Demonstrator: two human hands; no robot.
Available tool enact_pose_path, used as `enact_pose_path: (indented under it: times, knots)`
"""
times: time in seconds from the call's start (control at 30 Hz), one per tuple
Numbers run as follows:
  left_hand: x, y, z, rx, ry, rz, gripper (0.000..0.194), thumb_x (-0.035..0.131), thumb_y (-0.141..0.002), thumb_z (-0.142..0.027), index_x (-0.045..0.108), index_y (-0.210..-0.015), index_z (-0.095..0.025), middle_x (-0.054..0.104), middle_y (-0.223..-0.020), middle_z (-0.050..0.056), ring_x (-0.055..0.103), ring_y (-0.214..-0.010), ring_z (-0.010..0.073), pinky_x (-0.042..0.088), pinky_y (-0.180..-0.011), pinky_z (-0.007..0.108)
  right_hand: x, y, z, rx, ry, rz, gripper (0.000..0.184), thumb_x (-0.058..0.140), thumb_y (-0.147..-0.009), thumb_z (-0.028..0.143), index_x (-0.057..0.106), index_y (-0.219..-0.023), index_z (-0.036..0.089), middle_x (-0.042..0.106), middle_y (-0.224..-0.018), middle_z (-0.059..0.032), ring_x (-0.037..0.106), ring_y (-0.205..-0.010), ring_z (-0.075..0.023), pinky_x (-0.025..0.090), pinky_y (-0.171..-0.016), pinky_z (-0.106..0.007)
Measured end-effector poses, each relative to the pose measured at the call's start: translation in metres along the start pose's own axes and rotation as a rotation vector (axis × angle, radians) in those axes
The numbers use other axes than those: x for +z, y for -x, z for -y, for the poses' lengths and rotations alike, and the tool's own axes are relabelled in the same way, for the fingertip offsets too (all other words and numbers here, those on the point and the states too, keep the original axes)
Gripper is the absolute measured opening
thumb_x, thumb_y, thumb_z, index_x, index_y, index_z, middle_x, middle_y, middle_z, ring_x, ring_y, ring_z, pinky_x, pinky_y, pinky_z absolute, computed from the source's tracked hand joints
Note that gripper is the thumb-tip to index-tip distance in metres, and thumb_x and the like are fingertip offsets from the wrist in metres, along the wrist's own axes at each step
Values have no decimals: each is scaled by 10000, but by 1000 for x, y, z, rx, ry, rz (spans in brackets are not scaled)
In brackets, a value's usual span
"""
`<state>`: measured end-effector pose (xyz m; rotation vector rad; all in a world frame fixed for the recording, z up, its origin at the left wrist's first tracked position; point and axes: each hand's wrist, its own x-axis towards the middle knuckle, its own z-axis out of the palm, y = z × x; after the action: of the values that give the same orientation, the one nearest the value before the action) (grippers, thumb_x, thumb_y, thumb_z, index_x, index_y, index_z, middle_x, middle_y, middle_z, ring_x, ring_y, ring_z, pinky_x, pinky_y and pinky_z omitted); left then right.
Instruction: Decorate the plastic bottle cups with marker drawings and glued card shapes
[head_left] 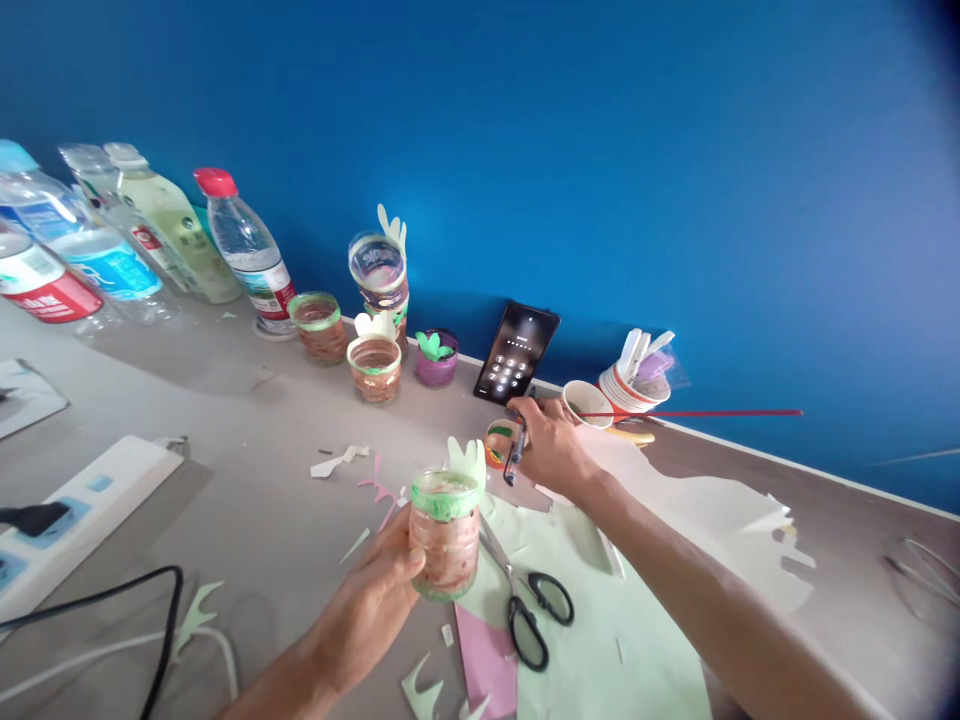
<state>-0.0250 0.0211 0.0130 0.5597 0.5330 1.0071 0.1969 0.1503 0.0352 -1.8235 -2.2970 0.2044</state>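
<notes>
My left hand (379, 575) is wrapped around a clear plastic cup (444, 540), painted brown with a green rim, and lifts it above the table. A pale green paper leaf cutout (468, 460) stands up at the back of its rim. My right hand (551, 445) is closed on a pen (516, 452), reaching out near the phone. Just left of the pen is a small cup with green and orange paint (498, 442). Black-handled scissors (529, 605) lie partly open on a pale green paper sheet (607, 640), their blade tips hidden behind the held cup.
Against the blue wall stand several bottles (251, 255), more painted cups (375, 368), a small purple pot (436, 358), a phone (517, 352) and paper cups (634, 390). A long red stick (720, 413) juts rightward. A power strip (90, 520) and cables lie left; paper scraps (341, 460) are scattered about.
</notes>
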Motion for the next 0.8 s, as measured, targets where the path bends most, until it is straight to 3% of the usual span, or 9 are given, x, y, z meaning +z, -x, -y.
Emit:
enact_pose_path:
  times: [0.23, 0.63, 0.8]
  knots:
    - [1, -1, 0, 10, -3, 5, 418, 638, -864, -368, 652, -1260, -235, 658, -1216, 105, 544, -1142, 300, 390, -976, 406, 5, -10, 9, -51, 199, 13, 555, 544, -839, 650, 651, -1081, 162, 662, -810, -143, 546, -984, -358, 392, -869, -453]
    - [3, -2, -3, 5, -2, 13, 396, 659, -847, -371, 674, -1229, -267, 673, -1139, 68, 563, -1061, 247, 417, -941, 364, -3, -13, 18, -47, 279, 88, 538, 482, -876, 628, 655, -1053, 150, 685, -845, -167, 569, -994, -364, 368, -861, -444]
    - [0, 0, 0, -5, 3, 3, 441, 648, -851, -371, 641, -1279, -262, 651, -1221, 83, 541, -1133, 270, 397, -980, 387, -2, -13, 17, -47, 281, 81, 526, 486, -878, 611, 648, -1058, 145, 685, -883, -180, 553, -1016, -361, 348, -869, -441]
